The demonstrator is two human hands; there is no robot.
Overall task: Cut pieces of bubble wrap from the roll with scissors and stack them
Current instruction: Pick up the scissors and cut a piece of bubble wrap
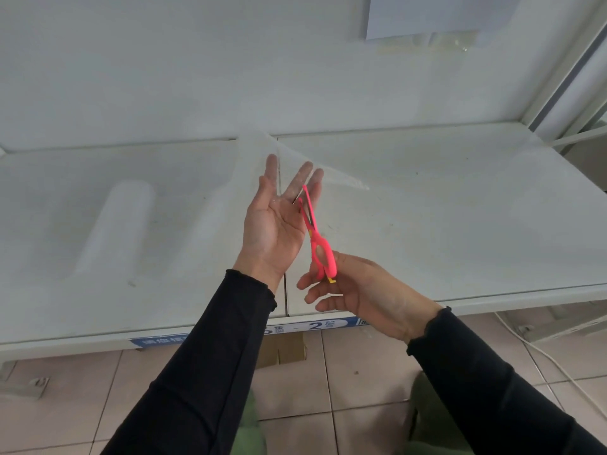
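Note:
My left hand (272, 231) is raised palm up with its fingers stretched out. It holds up a clear bubble wrap sheet (254, 147), which lies over the fingertips and rises to a peak above them. The sheet runs left and down to the bubble wrap roll (115, 224), which lies on the white shelf (460, 208). My right hand (361, 290) grips the handles of pink scissors (320, 254). The blades point up, slightly apart, and meet the sheet beside my left middle and ring fingers.
A blue-and-white label strip (315, 325) runs along the shelf's front edge. A cardboard piece (285, 353) lies on the tiled floor below, and a white cable (558, 366) at the right. A paper sheet (437, 14) hangs on the back wall, near an upright post (574, 67).

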